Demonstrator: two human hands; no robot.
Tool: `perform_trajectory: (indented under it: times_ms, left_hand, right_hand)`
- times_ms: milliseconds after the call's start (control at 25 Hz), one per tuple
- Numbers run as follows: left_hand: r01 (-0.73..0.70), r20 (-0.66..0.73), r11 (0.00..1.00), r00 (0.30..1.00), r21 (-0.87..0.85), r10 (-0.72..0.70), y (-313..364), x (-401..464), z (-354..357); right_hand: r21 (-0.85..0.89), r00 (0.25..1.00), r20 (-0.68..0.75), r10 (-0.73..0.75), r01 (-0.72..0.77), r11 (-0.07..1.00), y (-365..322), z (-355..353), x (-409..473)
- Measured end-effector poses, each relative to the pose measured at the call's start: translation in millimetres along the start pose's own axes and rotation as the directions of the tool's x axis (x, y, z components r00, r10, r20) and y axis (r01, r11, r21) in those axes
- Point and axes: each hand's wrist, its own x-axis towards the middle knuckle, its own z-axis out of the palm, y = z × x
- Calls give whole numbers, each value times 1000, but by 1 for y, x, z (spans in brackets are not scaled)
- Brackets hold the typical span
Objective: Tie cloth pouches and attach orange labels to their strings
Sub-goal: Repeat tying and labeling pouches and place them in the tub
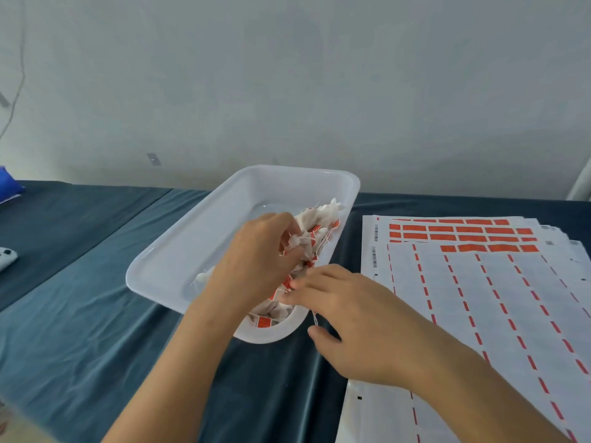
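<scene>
Two hands: right hand (348, 318) fingers pinching one string (315, 318), left hand (256, 260) fingers gripping pouches (315, 223), one tray (179, 251).

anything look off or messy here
Nothing is spilled or damaged. The tray sits askew to the table edge, with tagged pouches heaped along its right side. The label sheets are fanned unevenly. Both hands are working in the pile.

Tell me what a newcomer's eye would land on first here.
First, the two hands meeting over the white tray at centre: the left hand grips a bundle of white pouches with orange labels, while the right hand pinches a string at the tray's near edge. Next, the label sheets spread on the right of the blue cloth.
</scene>
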Motion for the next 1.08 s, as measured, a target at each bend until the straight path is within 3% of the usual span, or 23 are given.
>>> perform_trajectory:
  times_ms: [120,280,360,440,520,640,760,880,1080]
  left_hand:
    - [31,-5,993,1000,110,-31,7,-7,-6]
    - [0,-168,967,985,255,44,33,-15,-8]
    - [-120,-289,975,942,185,171,54,-23,4]
    - [-297,-347,955,896,-5,277,85,-37,30]
    - [-367,-278,890,915,-273,292,115,-51,64]
    - [-228,-35,811,968,-539,248,150,-53,115]
    - [-131,130,783,957,-608,261,171,-45,156]
    - [-111,171,787,949,-607,265,176,-43,186]
    - [-58,197,774,953,-631,231,166,-46,199]
  right_hand:
    - [16,1000,-9,16,-16,1000,1,-5,-1]
    - [19,997,-7,77,-77,997,3,-20,-9]
    - [19,987,-17,159,-159,987,6,-30,-19]
    - [29,966,-69,247,-246,969,12,-41,-38]
    - [26,937,-112,331,-330,944,20,-46,-66]
    - [-59,863,-100,496,-503,863,38,-45,-108]
    - [-239,787,-84,611,-611,754,64,-43,-140]
    - [-200,726,-7,688,-675,710,79,-45,-155]
    - [-155,705,45,708,-695,702,100,-73,-149]
